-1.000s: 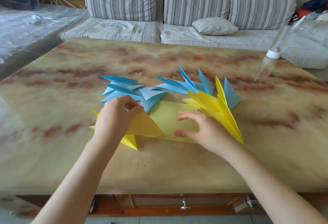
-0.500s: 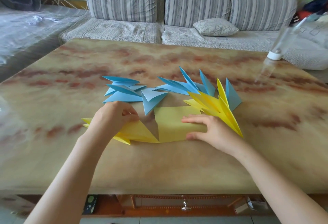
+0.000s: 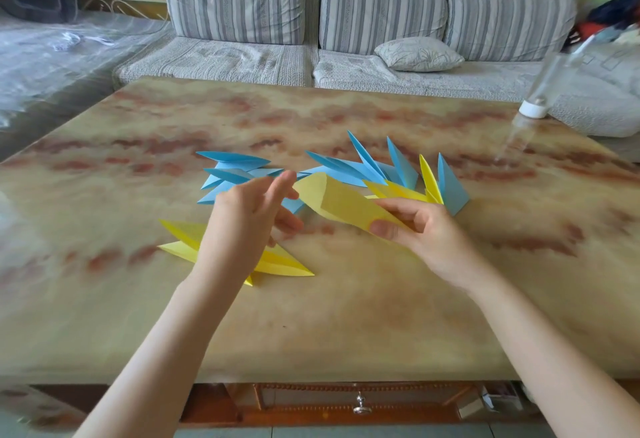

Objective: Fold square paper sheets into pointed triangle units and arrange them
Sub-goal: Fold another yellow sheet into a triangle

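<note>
My right hand (image 3: pixel 426 229) pinches the curled yellow paper sheet (image 3: pixel 343 202), lifted above the marbled tabletop (image 3: pixel 346 326). My left hand (image 3: pixel 249 215) hangs slack beside its free end. I'd match corners before creasing. Blue pointed paper units (image 3: pixel 235 167) crowd behind, so the working room is toward the near edge.

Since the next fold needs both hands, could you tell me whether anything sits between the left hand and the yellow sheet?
Nothing visible does: only air separates the left hand from the yellow sheet that the right hand pinches; the blue units lie below, on the table.
</note>
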`<action>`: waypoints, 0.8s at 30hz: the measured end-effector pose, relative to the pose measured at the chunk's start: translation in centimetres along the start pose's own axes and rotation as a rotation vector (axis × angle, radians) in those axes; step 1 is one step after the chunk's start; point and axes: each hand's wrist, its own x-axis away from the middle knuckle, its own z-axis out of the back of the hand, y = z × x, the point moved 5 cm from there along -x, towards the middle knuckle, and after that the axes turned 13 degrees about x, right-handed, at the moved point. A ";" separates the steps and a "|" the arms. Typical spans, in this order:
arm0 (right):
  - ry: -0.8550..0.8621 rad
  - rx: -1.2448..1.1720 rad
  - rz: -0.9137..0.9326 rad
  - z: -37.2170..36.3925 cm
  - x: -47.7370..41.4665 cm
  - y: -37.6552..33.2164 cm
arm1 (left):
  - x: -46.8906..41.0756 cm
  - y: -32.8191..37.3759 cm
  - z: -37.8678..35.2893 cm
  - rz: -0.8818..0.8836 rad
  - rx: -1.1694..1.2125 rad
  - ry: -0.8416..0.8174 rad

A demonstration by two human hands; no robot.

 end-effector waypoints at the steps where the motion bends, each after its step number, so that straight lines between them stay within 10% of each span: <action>1: -0.008 0.012 0.015 -0.1 0.1 -0.3 | 0.0 -0.4 -0.5 0.139 0.157 -0.030; 8: -0.156 0.141 0.121 -1.3 1.0 -1.4 | 0.5 -2.2 -2.0 0.550 0.530 -0.051; 15: -0.205 0.467 0.275 -2.1 1.5 -2.1 | -0.2 -2.8 -0.9 0.455 0.595 0.030; 24: 0.138 0.578 0.554 -2.9 1.2 -2.6 | -0.5 -3.5 -0.9 0.448 0.697 0.092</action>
